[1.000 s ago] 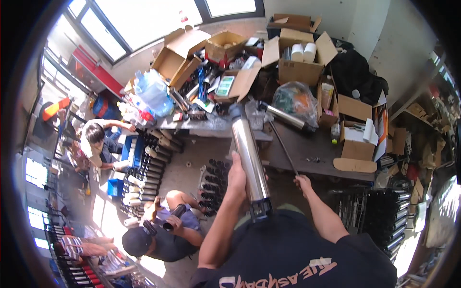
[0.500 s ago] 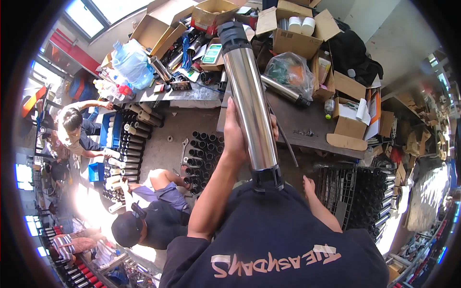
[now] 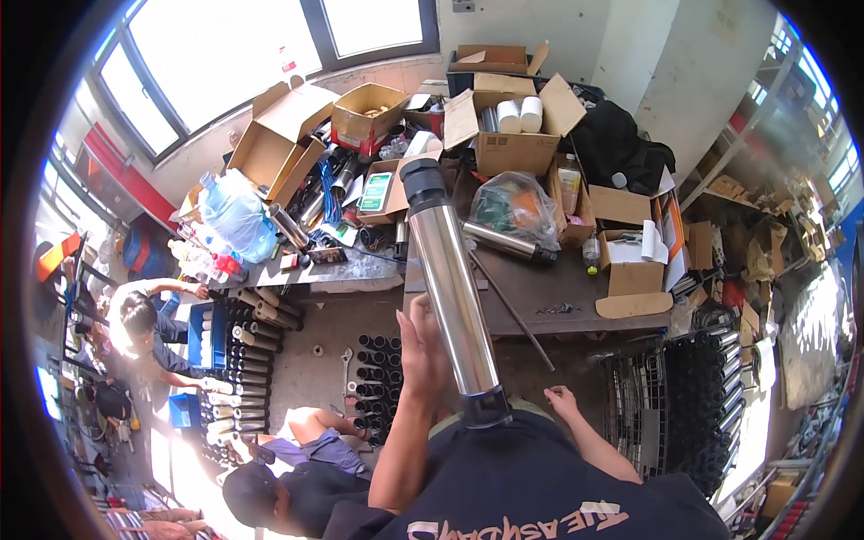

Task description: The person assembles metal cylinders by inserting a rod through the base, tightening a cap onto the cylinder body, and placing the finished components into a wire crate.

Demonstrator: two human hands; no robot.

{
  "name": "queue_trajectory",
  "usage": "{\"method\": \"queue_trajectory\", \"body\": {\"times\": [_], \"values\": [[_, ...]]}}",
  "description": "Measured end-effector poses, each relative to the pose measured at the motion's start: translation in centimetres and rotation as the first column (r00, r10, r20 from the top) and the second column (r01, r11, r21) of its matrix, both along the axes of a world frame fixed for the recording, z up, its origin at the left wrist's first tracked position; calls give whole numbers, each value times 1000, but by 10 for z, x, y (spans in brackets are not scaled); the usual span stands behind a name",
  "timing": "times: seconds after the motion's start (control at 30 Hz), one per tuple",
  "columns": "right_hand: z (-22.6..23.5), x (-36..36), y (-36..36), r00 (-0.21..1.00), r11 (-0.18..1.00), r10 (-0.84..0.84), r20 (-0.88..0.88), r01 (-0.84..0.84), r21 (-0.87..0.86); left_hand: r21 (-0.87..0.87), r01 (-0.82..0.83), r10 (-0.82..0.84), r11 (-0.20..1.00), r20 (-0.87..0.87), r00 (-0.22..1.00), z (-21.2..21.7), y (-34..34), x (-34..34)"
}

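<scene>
A shiny metal cylinder with black end fittings (image 3: 454, 297) stands tilted in front of me. Its lower end is close to my shirt and its upper end leans away over the table edge. My left hand (image 3: 421, 351) is at the cylinder's left side, fingers stretched upward and not wrapped round it; whether the palm touches the metal is hard to tell. Low on the right, my right hand (image 3: 562, 401) hangs apart from the cylinder, holding nothing, its fingers loosely bent. A thin dark rod (image 3: 513, 310) slants off the table edge just right of the cylinder.
The dark worktable (image 3: 576, 301) bears open cardboard boxes (image 3: 513, 153), a plastic bag (image 3: 515, 209) and another metal cylinder (image 3: 508, 241). Black tubes (image 3: 378, 378) stand on the floor. A wire rack (image 3: 630, 405) is at right. Co-workers (image 3: 310, 486) are at left.
The view has tipped up, showing more of the window and wall. My left hand's fingers have come off the cylinder's right side and straightened. The cylinder keeps its tilt.
</scene>
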State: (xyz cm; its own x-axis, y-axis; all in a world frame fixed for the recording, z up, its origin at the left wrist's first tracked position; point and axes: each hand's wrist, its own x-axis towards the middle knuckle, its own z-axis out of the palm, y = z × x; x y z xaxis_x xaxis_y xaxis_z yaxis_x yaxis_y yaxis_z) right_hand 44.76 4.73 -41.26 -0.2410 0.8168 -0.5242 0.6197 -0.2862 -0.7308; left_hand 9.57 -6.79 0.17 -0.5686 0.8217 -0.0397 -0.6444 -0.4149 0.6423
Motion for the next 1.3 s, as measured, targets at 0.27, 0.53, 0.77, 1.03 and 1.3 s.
{"method": "queue_trajectory", "body": {"times": [0.27,0.53,0.77,1.03,1.3], "values": [[33,21,-7,887,958,275,371,-286,-28,192,303,-353,933,334,874,-78,14,-3],[61,47,-16,822,944,329,464,-299,-139,128,239,-271,963,401,875,-41,-3,-13],[46,36,-12,828,936,340,446,-344,-75,-269,121,-72,955,186,980,-28,-16,-20],[49,-2,-21,868,936,330,370,-352,-10,170,248,-290,954,305,907,-32,-34,-15],[256,-94,-51,836,965,112,-538,-221,-142,146,472,-481,870,38,876,-46,-10,29]]}}
